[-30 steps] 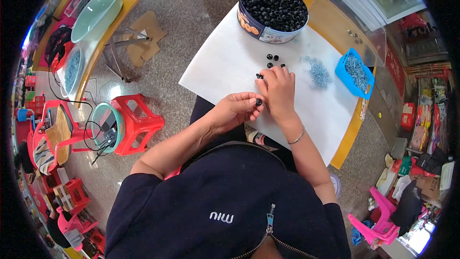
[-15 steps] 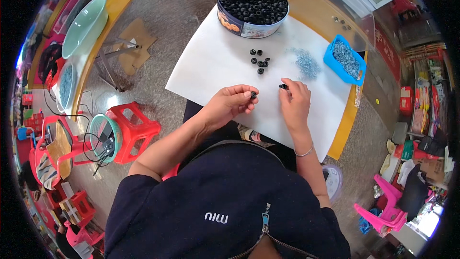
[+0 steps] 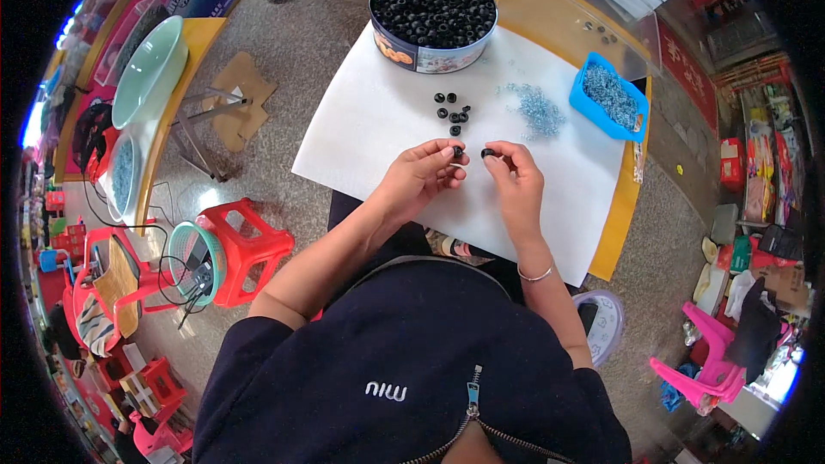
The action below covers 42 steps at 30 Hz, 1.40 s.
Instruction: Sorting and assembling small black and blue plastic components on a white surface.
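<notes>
My left hand (image 3: 419, 174) pinches a small round black plastic piece (image 3: 458, 152) between thumb and fingertips, its other fingers curled. Just to the right, my right hand (image 3: 517, 179) pinches a second black piece (image 3: 488, 153) between thumb and forefinger. The two pieces face each other with a small gap between them. Beyond my hands, several loose black pieces (image 3: 455, 117) lie on the white sheet (image 3: 344, 139); some have a visible hole. A loose pile of tiny pale-blue bits (image 3: 540, 112) is spread to their right.
A round tin (image 3: 427, 58) heaped with black pieces stands at the far side of the sheet. At the right edge sits a blue plastic basket (image 3: 593, 113) of pale-blue bits. A red stool (image 3: 249, 249) is on the floor to my left, beside a green mesh basket (image 3: 215, 288).
My two hands have come closer together, the right one moving left and both slightly farther from me. The view has shifted a little. Each hand still holds its black piece.
</notes>
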Tool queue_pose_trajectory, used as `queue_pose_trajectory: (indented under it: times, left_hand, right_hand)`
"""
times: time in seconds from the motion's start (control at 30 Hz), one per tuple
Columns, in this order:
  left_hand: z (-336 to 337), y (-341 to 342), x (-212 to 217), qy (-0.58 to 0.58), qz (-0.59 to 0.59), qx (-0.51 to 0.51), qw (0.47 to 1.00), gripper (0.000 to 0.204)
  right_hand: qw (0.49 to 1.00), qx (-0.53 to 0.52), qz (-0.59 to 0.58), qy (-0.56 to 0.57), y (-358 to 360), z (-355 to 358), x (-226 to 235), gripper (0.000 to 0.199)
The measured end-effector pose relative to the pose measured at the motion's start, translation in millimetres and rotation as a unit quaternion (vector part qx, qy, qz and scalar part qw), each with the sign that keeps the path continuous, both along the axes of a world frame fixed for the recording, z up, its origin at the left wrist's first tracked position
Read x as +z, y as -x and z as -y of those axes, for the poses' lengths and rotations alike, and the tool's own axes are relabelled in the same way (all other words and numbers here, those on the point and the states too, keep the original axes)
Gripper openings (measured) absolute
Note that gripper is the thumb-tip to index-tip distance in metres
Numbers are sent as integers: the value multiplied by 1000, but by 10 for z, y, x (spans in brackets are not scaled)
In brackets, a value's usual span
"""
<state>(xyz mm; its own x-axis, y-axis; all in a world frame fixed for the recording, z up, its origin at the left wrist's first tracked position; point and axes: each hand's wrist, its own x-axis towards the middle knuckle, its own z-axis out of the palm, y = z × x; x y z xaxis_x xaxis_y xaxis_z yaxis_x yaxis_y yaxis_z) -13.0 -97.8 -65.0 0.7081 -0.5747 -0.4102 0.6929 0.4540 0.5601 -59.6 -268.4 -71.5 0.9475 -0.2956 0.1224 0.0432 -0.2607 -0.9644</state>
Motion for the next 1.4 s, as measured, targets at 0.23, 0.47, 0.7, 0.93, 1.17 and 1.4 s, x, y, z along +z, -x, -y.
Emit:
queue_pose_trajectory:
  times: [0.23,0.47,0.7,0.93,1.17,1.4]
  left_hand:
    - [-71,-72,-121,44,9,10,999,23]
    - [-98,-84,-122,67,15,10,998,26]
    - [-79,-95,-174,64,17,13,998,27]
    - [-79,-96,-183,80,8,13,997,27]
    - [-2,-42,-8,97,-9,7,995,25]
    - [121,32,284,101,29,-23,994,21]
  right_hand:
    - [981,-14,38,187,-221,-37,-69,14]
    - [928,-39,102,355,-321,-3,62,13]
    - [889,133,144,414,-869,84,75,13]
    - [900,152,133,386,-931,163,74,15]
    - [973,112,-53,-195,-349,62,434,13]
    - [957,101,-9,-273,-13,25,572,13]
